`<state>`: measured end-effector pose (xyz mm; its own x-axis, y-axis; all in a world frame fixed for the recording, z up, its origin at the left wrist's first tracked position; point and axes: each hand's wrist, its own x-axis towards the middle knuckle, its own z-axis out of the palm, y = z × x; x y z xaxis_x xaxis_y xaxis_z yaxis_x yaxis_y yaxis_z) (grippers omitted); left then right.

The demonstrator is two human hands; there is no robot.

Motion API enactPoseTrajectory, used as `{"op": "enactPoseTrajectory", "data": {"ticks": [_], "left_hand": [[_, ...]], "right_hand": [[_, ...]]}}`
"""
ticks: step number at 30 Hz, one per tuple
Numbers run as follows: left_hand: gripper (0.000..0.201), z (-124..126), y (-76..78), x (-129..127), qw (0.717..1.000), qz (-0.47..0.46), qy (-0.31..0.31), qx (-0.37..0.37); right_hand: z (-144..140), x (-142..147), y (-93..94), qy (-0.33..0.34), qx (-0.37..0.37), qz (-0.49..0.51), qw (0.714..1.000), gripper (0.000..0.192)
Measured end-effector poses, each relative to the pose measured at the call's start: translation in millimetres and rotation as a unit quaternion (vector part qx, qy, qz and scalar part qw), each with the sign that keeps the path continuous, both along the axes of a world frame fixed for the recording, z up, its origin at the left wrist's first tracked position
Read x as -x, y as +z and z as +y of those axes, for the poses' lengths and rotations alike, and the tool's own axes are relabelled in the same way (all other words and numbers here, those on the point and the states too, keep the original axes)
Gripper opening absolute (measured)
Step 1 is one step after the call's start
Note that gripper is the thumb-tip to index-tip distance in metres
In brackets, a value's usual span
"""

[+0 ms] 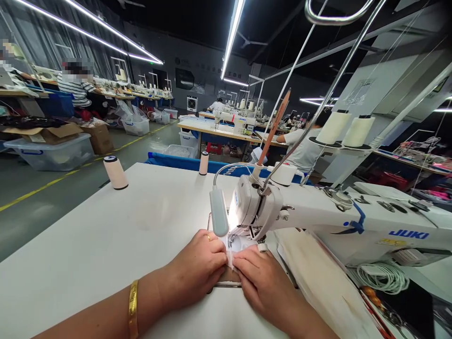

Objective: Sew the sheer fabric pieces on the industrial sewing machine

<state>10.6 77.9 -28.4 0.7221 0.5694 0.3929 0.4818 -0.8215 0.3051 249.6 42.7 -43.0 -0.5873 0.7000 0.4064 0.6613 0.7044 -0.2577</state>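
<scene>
White fabric (237, 245) is lying under the needle area of the sewing machine (318, 216), brightly lit by the little lamp (219, 212), and I am pinning it flat on the table (106, 235) with both hands. My left hand (197, 268) is curling loosely, fingertips pressing the cloth just left of the presser foot; my right hand (263, 278) is lying flatter, fingers pressing the cloth on the other side. Neither is gripping anything, as far as I can tell.

I am judging the fingertips to be sitting very near the needle: a slip forward could bring one under it. Uneven pressure between the hands could also be skewing the seam or bunching the cloth. The glare is hiding the needle itself.

Blue lettering on the machine arm is reading "JUKI" (408, 234); a smaller label beneath it is too small to read. A gold bangle (133, 308) is circling my left wrist.
</scene>
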Motion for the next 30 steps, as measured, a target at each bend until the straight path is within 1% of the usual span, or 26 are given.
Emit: {"op": "enactPoseTrajectory", "data": {"ticks": [2,4,6,8,11,16,20,22,26,28,30], "left_hand": [[0.010,-0.7,1.5,-1.1,1.000,0.007,0.018,0.022],[0.009,-0.7,3.2,-3.5,0.998,0.014,0.035,0.046],[0.012,0.0,3.8,-7.4,0.996,0.018,0.055,0.065],[0.015,1.0,2.4,-12.3,0.994,0.008,0.077,0.073],[0.011,1.9,-2.0,-18.7,0.994,-0.019,0.096,0.053],[0.009,1.7,-6.2,-22.8,0.993,-0.063,0.093,-0.021],[0.013,2.4,-5.1,-23.4,0.992,-0.069,0.093,-0.056],[0.015,1.7,-4.7,-22.4,0.992,-0.063,0.086,-0.071],[0.024,-4.8,-7.1,-16.1,0.994,-0.046,0.037,-0.093],[0.026,-9.4,-9.4,-12.1,0.995,-0.043,0.022,-0.085],[0.024,-13.2,-11.6,-9.0,0.997,-0.035,0.017,-0.071]], "right_hand": [[1.1,0.6,-0.7,-0.001,0.009,-0.006,1.000,0.016],[3.3,1.2,-3.2,-0.002,0.003,0.009,1.000,0.019],[6.1,1.9,-6.0,-0.010,0.009,0.055,0.998,0.023],[8.4,3.0,-7.5,-0.025,0.035,0.111,0.993,0.023],[9.8,5.5,-7.2,-0.042,0.059,0.163,0.984,0.022],[9.5,9.5,-7.5,-0.035,0.059,0.180,0.981,0.022],[9.2,9.4,-8.1,-0.031,0.041,0.169,0.984,0.021],[8.1,7.3,-7.5,-0.022,0.014,0.148,0.989,0.021],[2.0,0.5,-5.8,0.016,-0.050,0.040,0.998,0.023],[-1.6,-2.3,-4.8,0.018,-0.062,-0.005,0.998,0.022],[-4.1,-3.9,-3.6,0.012,-0.064,-0.020,0.998,0.021]]}}
